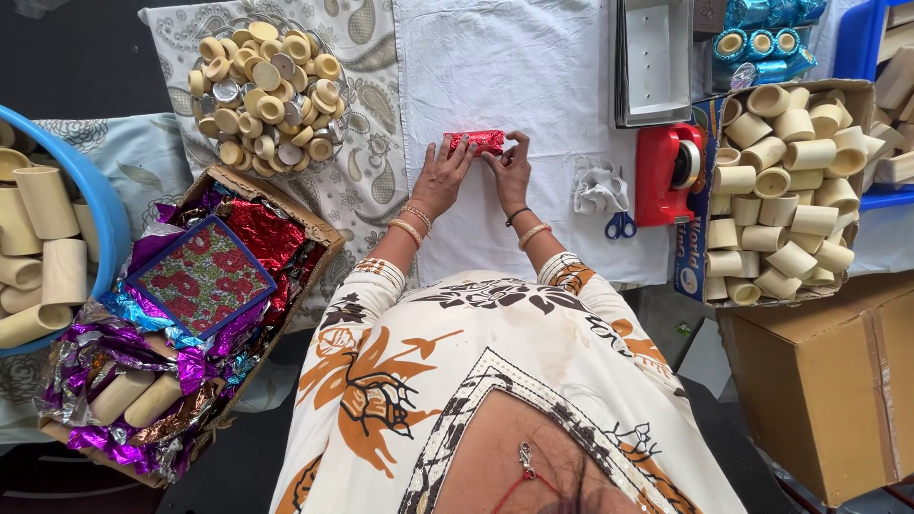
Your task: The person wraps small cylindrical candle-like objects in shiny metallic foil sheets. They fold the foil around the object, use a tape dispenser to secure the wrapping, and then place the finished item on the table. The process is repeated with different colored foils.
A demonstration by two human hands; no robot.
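Red foil-wrapped roll lying crosswise on the white cloth, just above the middle of the view. Left hand closed on its left end, fingers pinching the foil; right hand closed on its right end, fingertips curled over the top. Bangles on both wrists.

At 3 o'clock from the roll: crumpled white scrap, then blue-handled scissors and red tape dispenser. Further at 3 o'clock, cardboard box of plain beige tubes. At 1 o'clock, grey metal tray and blue foil-wrapped rolls. At 10 o'clock, wire basket of round caps. At 8 o'clock, box of coloured foil sheets, with a few bare tubes inside. Far at 9 o'clock, blue tub holding more tubes.
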